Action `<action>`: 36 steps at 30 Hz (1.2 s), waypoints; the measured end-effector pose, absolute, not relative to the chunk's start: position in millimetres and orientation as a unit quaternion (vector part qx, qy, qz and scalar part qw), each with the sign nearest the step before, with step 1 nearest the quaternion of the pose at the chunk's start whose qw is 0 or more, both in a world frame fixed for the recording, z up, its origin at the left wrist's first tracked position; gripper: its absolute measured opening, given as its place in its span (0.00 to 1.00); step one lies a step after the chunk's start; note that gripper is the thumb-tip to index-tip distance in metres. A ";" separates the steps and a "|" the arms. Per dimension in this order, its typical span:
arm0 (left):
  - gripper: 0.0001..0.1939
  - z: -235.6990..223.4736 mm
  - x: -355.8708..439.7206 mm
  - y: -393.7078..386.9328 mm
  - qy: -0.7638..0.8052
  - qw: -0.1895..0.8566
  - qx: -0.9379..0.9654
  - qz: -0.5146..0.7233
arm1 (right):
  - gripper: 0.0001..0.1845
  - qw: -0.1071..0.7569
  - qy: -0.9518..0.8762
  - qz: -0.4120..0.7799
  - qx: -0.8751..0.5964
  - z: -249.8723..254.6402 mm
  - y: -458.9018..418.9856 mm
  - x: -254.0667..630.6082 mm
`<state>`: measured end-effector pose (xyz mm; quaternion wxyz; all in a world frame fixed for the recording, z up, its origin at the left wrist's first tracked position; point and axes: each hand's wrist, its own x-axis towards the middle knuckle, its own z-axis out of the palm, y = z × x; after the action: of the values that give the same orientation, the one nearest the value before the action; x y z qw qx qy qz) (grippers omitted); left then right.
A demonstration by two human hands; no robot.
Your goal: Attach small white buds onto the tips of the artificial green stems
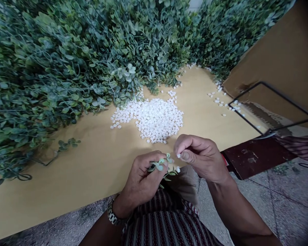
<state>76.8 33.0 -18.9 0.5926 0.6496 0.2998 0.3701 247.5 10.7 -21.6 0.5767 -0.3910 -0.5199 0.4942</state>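
Note:
My left hand (146, 177) is closed around an artificial leaf sprig (160, 166), whose small green leaves stick out past the thumb and hang below the fingers. Close to its right, my right hand (201, 157) pinches a small white bead-like piece (179, 155) between thumb and forefinger. Another white piece (178, 169) shows at the lower leaves of the sprig; whether it is fixed there I cannot tell. Just beyond both hands lies a heap of the same small white pieces (157, 118) on the tan table (100, 153).
A thick mass of artificial foliage (92, 51) covers the table's far and left side. One loose sprig (66, 144) lies at the left. On the right stand a cardboard sheet (277, 61) and a thin black wire frame (287, 97), with scattered white pieces (218, 100) near them.

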 end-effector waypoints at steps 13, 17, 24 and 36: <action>0.13 -10.1 80.4 33.3 0.258 0.594 0.681 0.342 | 0.06 0.550 -0.412 0.655 -0.316 -30.1 7.0 241.8; 0.13 -11.1 81.1 33.1 0.263 0.609 0.665 0.345 | 0.06 0.542 -0.406 0.661 -0.323 -32.8 6.1 242.4; 0.12 -11.8 82.2 32.9 0.277 0.627 0.638 0.351 | 0.07 0.548 -0.400 0.660 -0.324 -37.5 6.2 242.0; 0.13 -10.2 83.6 33.2 0.317 0.595 0.661 0.330 | 0.06 0.532 -0.443 0.635 -0.342 -43.7 5.1 245.1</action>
<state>83.6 33.2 -10.2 0.5948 0.6611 0.3167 0.3298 245.1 5.1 -43.7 0.5317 -0.3421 -0.4434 0.6354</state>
